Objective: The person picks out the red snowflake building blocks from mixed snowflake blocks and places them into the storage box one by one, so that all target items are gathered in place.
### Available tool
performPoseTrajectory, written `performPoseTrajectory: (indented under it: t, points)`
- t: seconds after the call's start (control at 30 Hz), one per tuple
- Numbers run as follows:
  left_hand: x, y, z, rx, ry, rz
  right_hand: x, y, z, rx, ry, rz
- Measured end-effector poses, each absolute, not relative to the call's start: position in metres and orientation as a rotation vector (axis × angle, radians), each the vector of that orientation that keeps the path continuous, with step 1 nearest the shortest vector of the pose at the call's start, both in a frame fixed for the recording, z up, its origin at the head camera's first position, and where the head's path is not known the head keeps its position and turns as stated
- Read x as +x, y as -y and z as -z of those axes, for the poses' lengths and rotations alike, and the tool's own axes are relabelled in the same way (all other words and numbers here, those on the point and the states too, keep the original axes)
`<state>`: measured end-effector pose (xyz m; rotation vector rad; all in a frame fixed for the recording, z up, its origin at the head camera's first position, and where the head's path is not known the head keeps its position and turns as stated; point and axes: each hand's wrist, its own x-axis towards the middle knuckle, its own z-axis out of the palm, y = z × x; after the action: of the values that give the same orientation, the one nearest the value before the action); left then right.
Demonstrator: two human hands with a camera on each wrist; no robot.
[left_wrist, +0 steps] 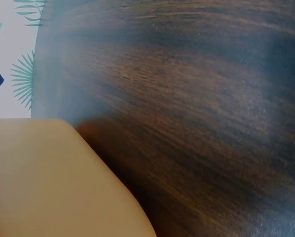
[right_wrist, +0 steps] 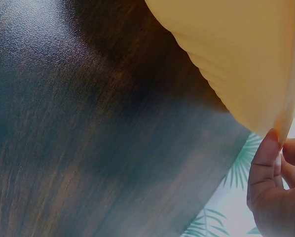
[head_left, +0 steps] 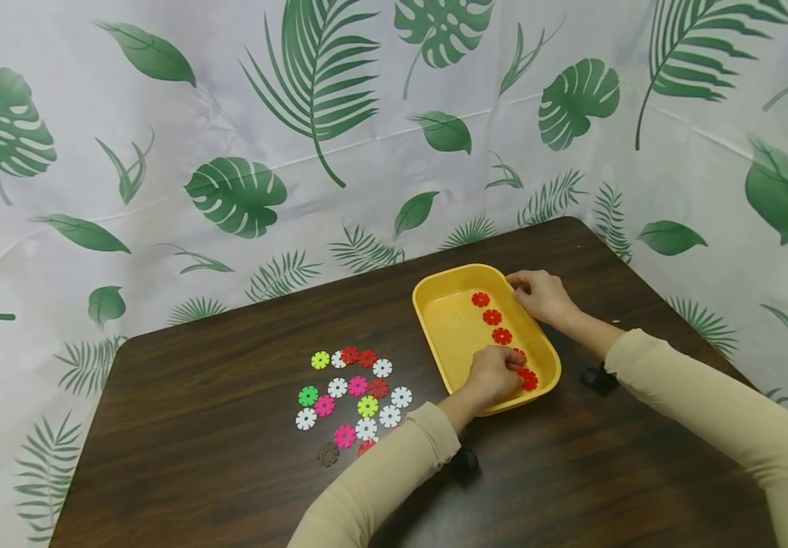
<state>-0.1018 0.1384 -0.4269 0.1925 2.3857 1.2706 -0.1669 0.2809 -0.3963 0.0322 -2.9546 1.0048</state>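
Observation:
A yellow tray [head_left: 450,323] stands at the right of the table, with red notched plastic discs [head_left: 492,317] in a row along its right side. My left hand [head_left: 492,374] reaches over the near rim into the tray. Its curled fingers pinch a red disc [head_left: 528,379] at the row's near end; the fingers partly cover the disc beyond it. My right hand [head_left: 543,297] grips the tray's far right rim. In the right wrist view the thumb and fingers of the right hand [right_wrist: 278,197] pinch that edge. The left wrist view shows the tray wall [left_wrist: 54,177], not the hand.
Left of the tray, loose notched discs [head_left: 358,386] in white, pink, red, yellow, green and brown lie scattered on the dark wooden table [head_left: 215,426]. A leaf-patterned cloth [head_left: 366,167] hangs behind the table and along its right side.

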Motion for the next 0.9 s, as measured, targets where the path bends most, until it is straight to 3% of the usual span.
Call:
performPoseTrajectory:
  t: [0.5, 0.9]
  points:
    - [-0.101, -0.132, 0.421, 0.343, -2.448, -1.209, -0.167, -0.28, 0.397, 0.035, 2.947, -1.001]
    - [-0.109, -0.108, 0.4, 0.334, -2.216, -1.506, -0.167, -0.282, 0.396, 0.065, 2.934, -1.002]
